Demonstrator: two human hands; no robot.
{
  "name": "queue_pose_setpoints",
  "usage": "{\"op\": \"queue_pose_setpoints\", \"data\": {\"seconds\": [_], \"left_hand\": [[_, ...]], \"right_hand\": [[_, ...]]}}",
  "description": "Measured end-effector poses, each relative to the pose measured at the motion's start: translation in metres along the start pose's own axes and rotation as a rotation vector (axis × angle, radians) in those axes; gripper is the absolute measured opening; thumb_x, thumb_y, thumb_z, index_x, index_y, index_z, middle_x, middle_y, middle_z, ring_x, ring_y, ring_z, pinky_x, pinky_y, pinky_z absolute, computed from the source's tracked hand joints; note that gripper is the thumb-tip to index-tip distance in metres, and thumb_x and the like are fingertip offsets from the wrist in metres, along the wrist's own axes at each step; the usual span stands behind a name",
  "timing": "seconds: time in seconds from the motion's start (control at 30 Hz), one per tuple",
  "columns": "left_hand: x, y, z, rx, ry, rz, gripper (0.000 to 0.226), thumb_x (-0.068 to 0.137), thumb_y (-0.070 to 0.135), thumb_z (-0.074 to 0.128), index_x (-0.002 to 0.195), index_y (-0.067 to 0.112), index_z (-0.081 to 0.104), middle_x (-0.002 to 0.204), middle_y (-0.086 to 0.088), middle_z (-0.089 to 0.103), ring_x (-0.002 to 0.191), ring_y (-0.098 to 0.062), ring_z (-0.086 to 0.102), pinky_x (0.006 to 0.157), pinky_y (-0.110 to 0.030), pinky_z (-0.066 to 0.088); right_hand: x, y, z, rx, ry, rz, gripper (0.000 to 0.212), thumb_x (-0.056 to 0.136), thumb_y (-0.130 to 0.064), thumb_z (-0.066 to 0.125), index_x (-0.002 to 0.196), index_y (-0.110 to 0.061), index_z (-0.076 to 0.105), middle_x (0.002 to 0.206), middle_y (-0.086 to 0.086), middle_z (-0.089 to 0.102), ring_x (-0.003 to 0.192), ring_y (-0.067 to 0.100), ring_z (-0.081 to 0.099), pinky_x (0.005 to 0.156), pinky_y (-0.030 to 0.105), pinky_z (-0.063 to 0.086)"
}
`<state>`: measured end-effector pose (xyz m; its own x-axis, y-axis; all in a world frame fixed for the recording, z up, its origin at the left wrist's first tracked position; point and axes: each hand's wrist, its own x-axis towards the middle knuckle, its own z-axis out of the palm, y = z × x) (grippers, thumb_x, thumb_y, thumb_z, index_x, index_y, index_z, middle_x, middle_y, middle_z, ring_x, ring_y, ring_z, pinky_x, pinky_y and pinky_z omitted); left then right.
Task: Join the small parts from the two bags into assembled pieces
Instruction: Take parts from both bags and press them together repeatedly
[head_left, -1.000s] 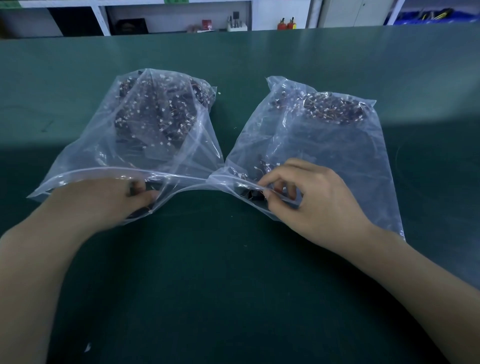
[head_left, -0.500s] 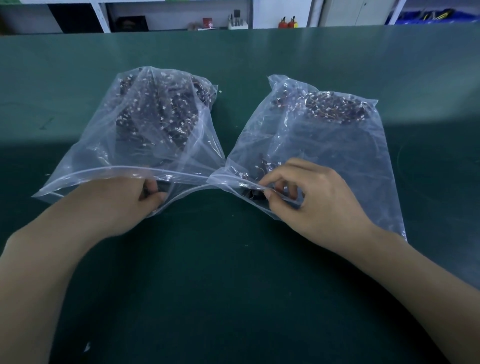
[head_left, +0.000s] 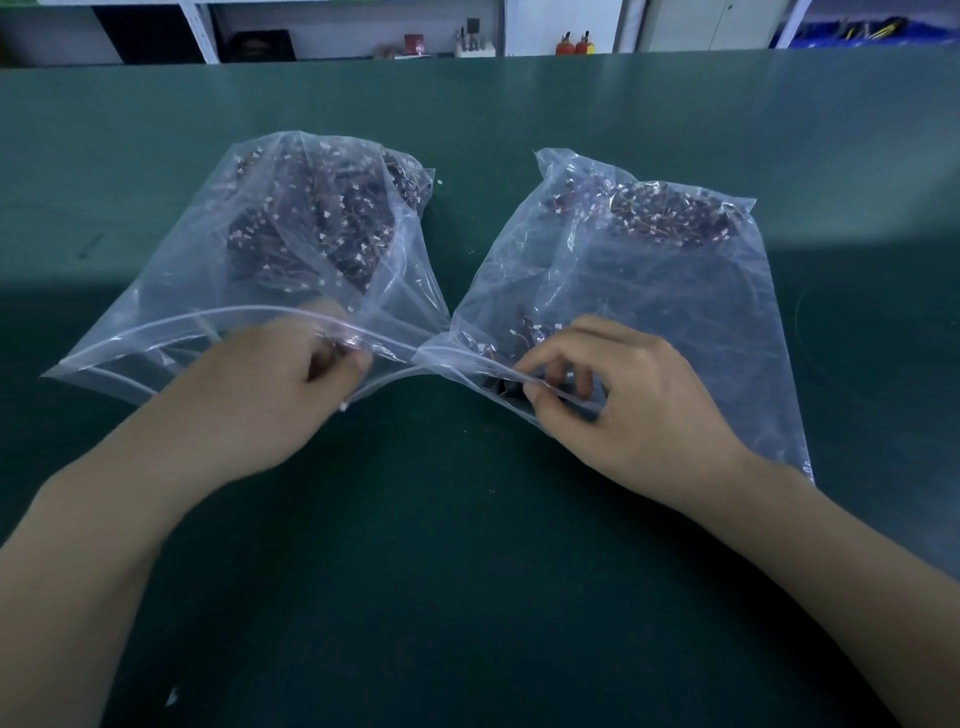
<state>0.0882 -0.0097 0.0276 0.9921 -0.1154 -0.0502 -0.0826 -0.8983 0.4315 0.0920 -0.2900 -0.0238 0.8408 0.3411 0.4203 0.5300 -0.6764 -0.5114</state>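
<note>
Two clear zip bags lie side by side on the green table. The left bag (head_left: 291, 244) and the right bag (head_left: 670, 291) each hold a heap of small dark wired parts with white connectors. My left hand (head_left: 260, 395) is at the left bag's open mouth, fingers curled round a dark part; a tiny white connector (head_left: 343, 408) shows below the thumb. My right hand (head_left: 634, 400) reaches into the right bag's mouth, its thumb and fingers pinching a small dark part (head_left: 519, 382) among several loose ones. Motion blur hides the left hand's fingertips.
The green table (head_left: 467, 571) stretches wide in front of the bags and beyond them. A small white scrap (head_left: 171, 696) lies near the front left. Shelves with small items stand past the table's far edge (head_left: 467, 54).
My left hand has risen and shifted right at the left bag's mouth, pushing its upper rim up. My right hand has stayed in place, its fingers working slightly.
</note>
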Motion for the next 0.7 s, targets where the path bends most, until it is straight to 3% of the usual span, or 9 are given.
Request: {"op": "queue_pose_setpoints", "data": {"seconds": [0.07, 0.13, 0.2, 0.33, 0.47, 0.57, 0.7], "left_hand": [[-0.002, -0.004, 0.002, -0.158, -0.162, 0.086, 0.016, 0.096, 0.048, 0.064, 0.089, 0.034, 0.066, 0.077, 0.001, 0.069, 0.072, -0.021, 0.067, 0.071, -0.044, 0.057], [-0.004, -0.003, 0.007, -0.285, -0.365, 0.149, 0.016, 0.088, 0.055, 0.068, 0.091, 0.039, 0.07, 0.083, 0.003, 0.071, 0.072, -0.012, 0.068, 0.063, -0.029, 0.057], [-0.004, 0.0, 0.016, -0.392, -0.399, 0.223, 0.021, 0.085, 0.055, 0.07, 0.093, 0.037, 0.073, 0.084, 0.003, 0.072, 0.071, -0.008, 0.069, 0.06, -0.019, 0.054], [-0.003, 0.017, 0.041, -0.606, -0.112, 0.344, 0.012, 0.087, 0.04, 0.078, 0.094, 0.031, 0.079, 0.086, 0.002, 0.075, 0.072, -0.017, 0.071, 0.063, -0.025, 0.059], [-0.001, 0.024, 0.064, -0.674, 0.075, 0.409, 0.011, 0.093, 0.014, 0.08, 0.1, 0.022, 0.083, 0.093, 0.002, 0.076, 0.077, -0.021, 0.074, 0.069, -0.03, 0.064], [-0.003, 0.026, 0.071, -0.669, 0.199, 0.401, 0.016, 0.092, 0.013, 0.082, 0.102, 0.026, 0.081, 0.091, 0.003, 0.077, 0.074, -0.02, 0.076, 0.072, -0.027, 0.062], [-0.005, 0.031, 0.076, -0.775, 0.301, 0.353, 0.016, 0.087, 0.017, 0.087, 0.099, 0.022, 0.078, 0.089, 0.004, 0.079, 0.077, -0.019, 0.077, 0.072, -0.026, 0.061]], "right_hand": [[0.0, 0.0, 0.0, 0.007, -0.002, -0.001, 0.012, 0.089, -0.026, 0.075, 0.1, -0.033, 0.076, 0.088, -0.015, 0.059, 0.077, 0.014, 0.061, 0.069, 0.04, 0.055], [-0.001, -0.001, 0.001, 0.016, 0.001, 0.001, 0.012, 0.089, -0.032, 0.075, 0.101, -0.032, 0.076, 0.089, -0.015, 0.059, 0.078, 0.014, 0.062, 0.071, 0.04, 0.055], [-0.001, -0.003, 0.001, 0.053, 0.009, 0.01, 0.014, 0.091, -0.036, 0.074, 0.104, -0.03, 0.076, 0.09, -0.015, 0.06, 0.079, 0.016, 0.063, 0.072, 0.036, 0.054], [0.001, -0.005, 0.001, 0.221, -0.016, 0.0, 0.015, 0.102, -0.03, 0.067, 0.101, -0.019, 0.077, 0.089, -0.009, 0.067, 0.083, 0.02, 0.064, 0.073, 0.021, 0.047], [0.001, -0.007, 0.003, 0.395, -0.067, 0.066, 0.021, 0.103, -0.032, 0.065, 0.089, -0.02, 0.075, 0.08, -0.004, 0.066, 0.077, 0.021, 0.061, 0.07, 0.032, 0.048], [0.001, -0.008, 0.004, 0.483, -0.094, 0.119, 0.015, 0.1, -0.031, 0.07, 0.092, -0.021, 0.078, 0.083, -0.006, 0.071, 0.078, 0.018, 0.064, 0.07, 0.03, 0.048], [0.002, -0.008, 0.003, 0.588, -0.088, 0.171, 0.017, 0.097, -0.033, 0.07, 0.088, -0.021, 0.079, 0.075, -0.008, 0.069, 0.071, 0.016, 0.057, 0.068, 0.043, 0.043]]}}
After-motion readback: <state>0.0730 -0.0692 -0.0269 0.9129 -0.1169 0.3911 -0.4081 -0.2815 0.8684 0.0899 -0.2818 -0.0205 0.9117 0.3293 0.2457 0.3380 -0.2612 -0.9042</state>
